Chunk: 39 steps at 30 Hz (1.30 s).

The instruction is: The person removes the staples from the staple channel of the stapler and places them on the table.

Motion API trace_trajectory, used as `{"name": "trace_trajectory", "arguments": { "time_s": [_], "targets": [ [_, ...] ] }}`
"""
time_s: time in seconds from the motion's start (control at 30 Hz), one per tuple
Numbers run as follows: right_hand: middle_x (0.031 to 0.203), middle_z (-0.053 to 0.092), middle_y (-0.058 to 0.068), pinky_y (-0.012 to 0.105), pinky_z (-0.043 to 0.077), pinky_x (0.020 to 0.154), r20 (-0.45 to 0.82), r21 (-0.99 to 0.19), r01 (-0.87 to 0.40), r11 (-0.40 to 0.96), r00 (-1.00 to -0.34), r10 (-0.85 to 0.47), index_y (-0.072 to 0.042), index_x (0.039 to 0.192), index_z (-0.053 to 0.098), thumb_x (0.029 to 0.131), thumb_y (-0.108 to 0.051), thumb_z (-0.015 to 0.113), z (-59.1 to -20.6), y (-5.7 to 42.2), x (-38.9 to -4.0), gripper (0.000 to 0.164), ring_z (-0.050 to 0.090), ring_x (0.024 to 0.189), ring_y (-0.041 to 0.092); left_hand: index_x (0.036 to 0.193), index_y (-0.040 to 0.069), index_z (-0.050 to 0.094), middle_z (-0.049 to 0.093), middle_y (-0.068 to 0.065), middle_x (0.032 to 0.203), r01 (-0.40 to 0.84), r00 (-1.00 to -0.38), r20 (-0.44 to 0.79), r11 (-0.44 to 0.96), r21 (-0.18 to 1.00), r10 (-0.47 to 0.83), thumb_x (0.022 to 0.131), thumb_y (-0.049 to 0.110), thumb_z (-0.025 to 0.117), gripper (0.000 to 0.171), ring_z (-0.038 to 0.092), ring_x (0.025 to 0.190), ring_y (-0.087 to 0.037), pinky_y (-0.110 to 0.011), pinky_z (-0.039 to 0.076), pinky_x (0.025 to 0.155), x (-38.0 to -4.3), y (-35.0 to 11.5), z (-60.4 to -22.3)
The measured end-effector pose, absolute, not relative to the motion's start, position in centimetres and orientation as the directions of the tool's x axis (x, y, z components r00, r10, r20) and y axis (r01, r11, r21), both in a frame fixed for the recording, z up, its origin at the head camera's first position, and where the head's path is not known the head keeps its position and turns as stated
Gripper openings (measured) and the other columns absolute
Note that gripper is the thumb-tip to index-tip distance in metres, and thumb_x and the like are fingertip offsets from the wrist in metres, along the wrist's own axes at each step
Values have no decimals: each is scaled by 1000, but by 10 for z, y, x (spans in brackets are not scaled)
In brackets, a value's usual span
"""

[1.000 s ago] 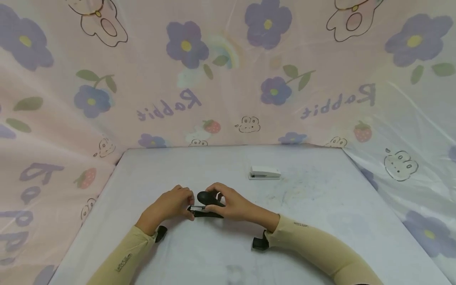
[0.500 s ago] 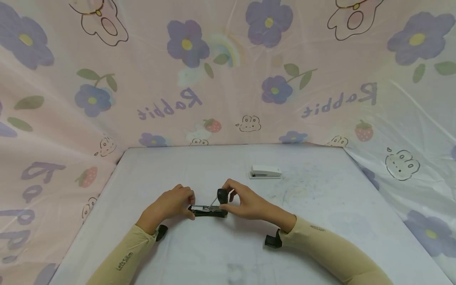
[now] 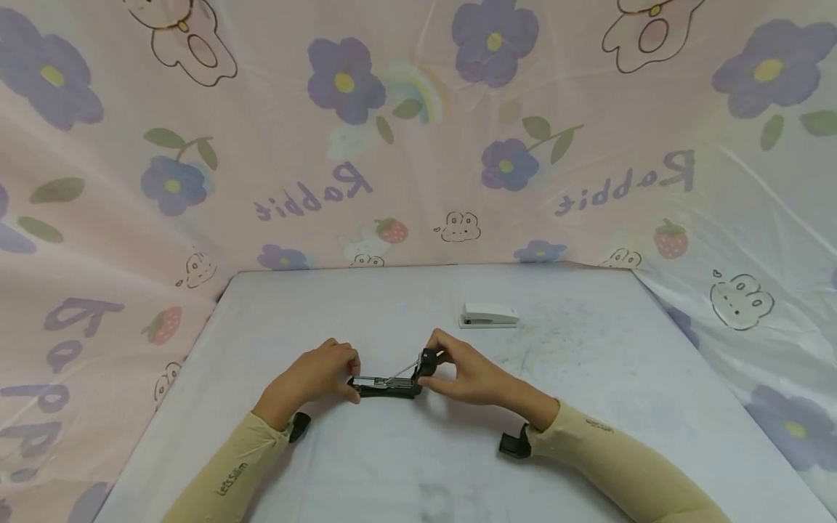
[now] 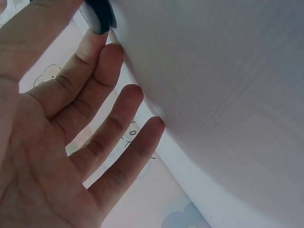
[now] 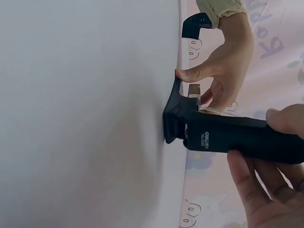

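A black stapler point(image 3: 390, 391) lies on the white table with its top arm swung up and back at the right end, baring the metal staple channel. My left hand point(image 3: 322, 372) pinches the stapler's left end between thumb and fingers; in the left wrist view its other fingertips point(image 4: 154, 126) reach the table surface. My right hand point(image 3: 463, 372) grips the raised top arm point(image 5: 223, 133) between thumb and fingers, as the right wrist view shows. A thin rod point(image 3: 404, 370) slants from the channel up to that arm.
A white stapler point(image 3: 489, 315) rests farther back, right of the middle of the white table point(image 3: 294, 305). A patterned cloth point(image 3: 418, 145) hangs behind and beside the table. Black wrist mounts point(image 3: 515, 443) stick out below both sleeves.
My right hand has moved right, swinging the black stapler's top arm from low over the channel to steeply raised. My left hand stays at the left end.
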State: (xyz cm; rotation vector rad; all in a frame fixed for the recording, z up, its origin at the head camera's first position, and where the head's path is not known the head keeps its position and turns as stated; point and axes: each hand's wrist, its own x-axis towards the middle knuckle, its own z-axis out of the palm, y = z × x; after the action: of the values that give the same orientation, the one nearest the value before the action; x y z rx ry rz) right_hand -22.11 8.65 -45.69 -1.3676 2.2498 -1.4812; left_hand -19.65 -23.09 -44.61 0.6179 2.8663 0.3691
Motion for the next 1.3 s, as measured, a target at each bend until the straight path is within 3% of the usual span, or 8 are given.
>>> {"name": "trace_trajectory", "arguments": {
  "time_s": [0.53, 0.9, 1.2, 1.3],
  "targets": [
    [114, 67, -2, 35, 57, 98, 247, -827, -538, 162, -607, -755, -18, 114, 55, 97, -9, 81, -469, 112, -225, 32, 67, 102, 15, 90, 25, 63, 55, 14, 92, 370, -901, -126, 887, 276, 415, 75, 40, 99, 43, 51, 101, -16, -39, 50, 78, -197, -234, -452],
    [110, 64, -12, 33, 53, 93, 82, -660, -629, 410, -603, -794, -22, 111, 55, 95, -18, 83, -453, 122, -224, 32, 62, 105, 8, 91, 21, 63, 56, 10, 91, 392, -889, -126, 874, 289, 440, 76, 37, 99, 42, 50, 98, -17, -40, 49, 85, -197, -235, -450],
    [117, 69, 0, 42, 55, 100, 216, -567, -730, 381, -578, -787, -12, 119, 69, 101, -22, 79, -438, 90, -212, 23, 65, 112, 21, 93, 20, 63, 55, 9, 91, 435, -864, -123, 846, 307, 489, 80, 36, 97, 40, 49, 94, -15, -39, 48, 87, -197, -234, -444],
    [113, 69, 1, 39, 56, 96, 277, -486, -768, 416, -587, -760, -10, 116, 71, 100, -21, 79, -435, 73, -205, 20, 64, 110, 21, 93, 19, 63, 54, 7, 91, 438, -858, -134, 843, 312, 495, 80, 35, 97, 40, 47, 91, -14, -38, 47, 85, -197, -233, -442]
  ]
}}
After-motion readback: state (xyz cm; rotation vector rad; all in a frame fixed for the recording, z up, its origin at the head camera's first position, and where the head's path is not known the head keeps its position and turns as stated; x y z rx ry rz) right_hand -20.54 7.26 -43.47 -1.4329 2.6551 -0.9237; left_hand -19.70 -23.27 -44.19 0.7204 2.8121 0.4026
